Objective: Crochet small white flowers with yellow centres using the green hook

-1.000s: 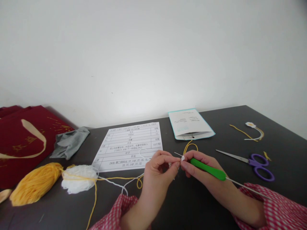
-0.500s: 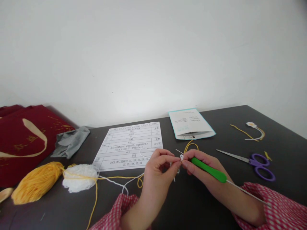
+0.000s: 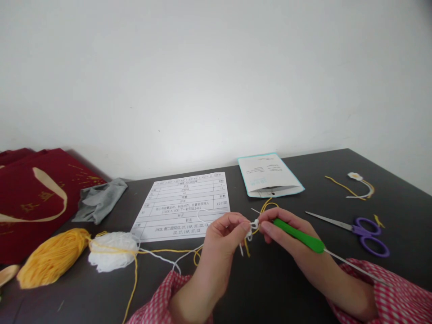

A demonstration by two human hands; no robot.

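Between my hands is a small white crochet piece (image 3: 252,228), with short white and yellow yarn tails hanging below it. My left hand (image 3: 227,238) pinches its left side between thumb and fingers. In my right hand (image 3: 281,231) is a crochet hook (image 3: 300,236) with a green handle; its thin metal shaft runs back over my wrist, and a fine tip shows above the work. The right fingertips touch the piece's right edge. White yarn trails from the left hand toward a white yarn ball (image 3: 113,251) on the left.
A yellow yarn skein (image 3: 54,257) lies beside the white ball, near a dark red bag (image 3: 30,193) and a grey pouch (image 3: 101,200). Behind my hands are a printed sheet (image 3: 182,207) and a white packet (image 3: 268,173). Purple scissors (image 3: 367,234) and a small crocheted flower (image 3: 355,176) lie right.
My hands have drawn slightly apart, the right one shifting a little right, so more of the white piece and its tails shows between them.
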